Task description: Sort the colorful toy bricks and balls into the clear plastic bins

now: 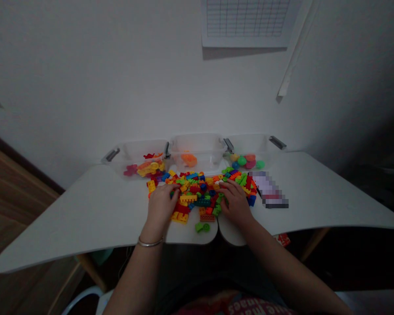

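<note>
A heap of toy building bricks [197, 189] in many colours lies at the middle of the white table, between my hands. My left hand [163, 202] rests at the heap's left side, fingers bent over the bricks and thumb apart from them. A bit of green shows in that gap, but I see no firm grip on it. Over the right side of the heap, my right hand [233, 200] has its fingers spread among the bricks, with nothing visibly gripped. Two loose green pieces [202, 227] lie near the table's front edge, below a brown brick [207, 218].
Three clear plastic bins stand against the wall: the left bin [133, 151] holds red and yellow pieces, the middle bin [212, 159] orange ones, the right bin [249, 144] coloured round pieces. A pixelated phone-like object [269, 192] lies right of the heap on the table [321, 192].
</note>
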Tool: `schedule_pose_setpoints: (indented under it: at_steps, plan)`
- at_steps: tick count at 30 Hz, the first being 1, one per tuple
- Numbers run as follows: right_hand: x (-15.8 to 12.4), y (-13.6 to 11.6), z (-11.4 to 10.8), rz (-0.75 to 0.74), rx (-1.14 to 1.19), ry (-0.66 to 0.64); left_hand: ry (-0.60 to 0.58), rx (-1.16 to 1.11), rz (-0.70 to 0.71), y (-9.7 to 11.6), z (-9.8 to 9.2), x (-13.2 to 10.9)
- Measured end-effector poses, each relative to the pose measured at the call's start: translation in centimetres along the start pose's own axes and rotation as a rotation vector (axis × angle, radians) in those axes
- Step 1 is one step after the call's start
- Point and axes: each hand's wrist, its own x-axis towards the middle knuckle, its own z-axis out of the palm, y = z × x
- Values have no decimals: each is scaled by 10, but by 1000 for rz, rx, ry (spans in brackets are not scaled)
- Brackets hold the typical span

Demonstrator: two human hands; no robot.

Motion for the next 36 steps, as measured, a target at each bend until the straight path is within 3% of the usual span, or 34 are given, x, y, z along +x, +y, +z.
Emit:
schedule_pose_setpoints:
  at_steps: [7,12,28,36]
  plan:
    - [1,0,0,-7,5,13,-62,-73,124,15,1,-3]
    - [0,1,0,-3,14,-2,-92,-2,198,17,1,-5]
    - [-1,2,2,-9,5,-3,-116,108,196,4,12,3]
    - [-1,3,2,-10,0,-3,-177,150,145,7,2,7]
